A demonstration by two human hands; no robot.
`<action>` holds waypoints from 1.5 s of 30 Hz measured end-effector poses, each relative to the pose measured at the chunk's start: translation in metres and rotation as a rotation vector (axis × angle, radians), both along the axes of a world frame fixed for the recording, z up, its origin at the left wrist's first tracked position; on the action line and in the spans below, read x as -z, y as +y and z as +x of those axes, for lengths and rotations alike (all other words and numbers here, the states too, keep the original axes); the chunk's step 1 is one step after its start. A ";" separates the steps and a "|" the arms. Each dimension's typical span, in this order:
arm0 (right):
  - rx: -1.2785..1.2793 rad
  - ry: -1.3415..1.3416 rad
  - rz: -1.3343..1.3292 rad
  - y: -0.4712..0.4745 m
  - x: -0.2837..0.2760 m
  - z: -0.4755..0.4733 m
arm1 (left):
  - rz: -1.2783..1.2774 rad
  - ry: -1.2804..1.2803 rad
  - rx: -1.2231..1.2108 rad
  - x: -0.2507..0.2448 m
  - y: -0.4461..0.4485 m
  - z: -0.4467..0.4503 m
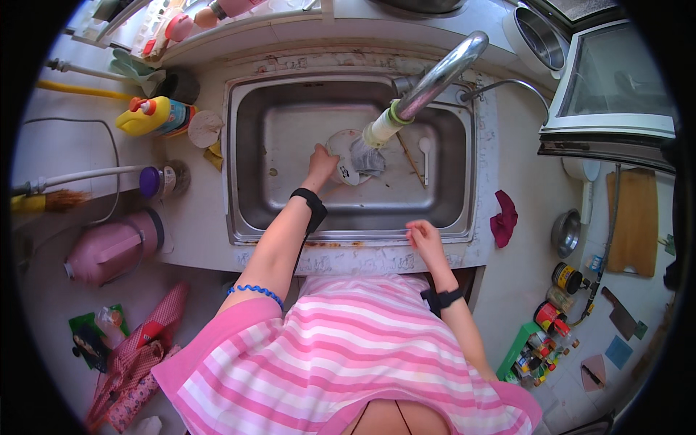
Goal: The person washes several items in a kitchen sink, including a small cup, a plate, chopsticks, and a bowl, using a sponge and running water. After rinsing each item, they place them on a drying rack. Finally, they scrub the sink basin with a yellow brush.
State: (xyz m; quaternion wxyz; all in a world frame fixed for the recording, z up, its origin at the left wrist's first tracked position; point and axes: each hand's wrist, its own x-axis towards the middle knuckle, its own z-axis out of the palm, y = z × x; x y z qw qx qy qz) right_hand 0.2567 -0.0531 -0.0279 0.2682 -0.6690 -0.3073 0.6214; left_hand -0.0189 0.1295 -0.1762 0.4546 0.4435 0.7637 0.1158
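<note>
My left hand (323, 165) grips the left rim of a white bowl (341, 142) with a dark cartoon print, low in the stainless steel sink (304, 122). A grey patch (367, 159) lies over the bowl, below the tap's outlet; whether it is cloth or running water I cannot tell. Right of the bowl, a pair of wooden chopsticks (411, 161) and a white spoon (426, 161) rest on the sink floor. Over the sink's front rim hovers my right hand (425, 241), fingers loosely bent, with nothing visible in it.
The chrome faucet (443, 73) arches above the bowl. A yellow detergent bottle (157, 116) and a purple-lidded jar (163, 180) stand on the left. On the right are a dark red cloth (504, 219), an open window sash (614, 76) and a cleaver (620, 314).
</note>
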 end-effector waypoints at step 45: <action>0.263 0.969 0.182 0.156 0.014 -0.058 | 0.051 -1.410 -0.338 -0.153 -0.025 0.020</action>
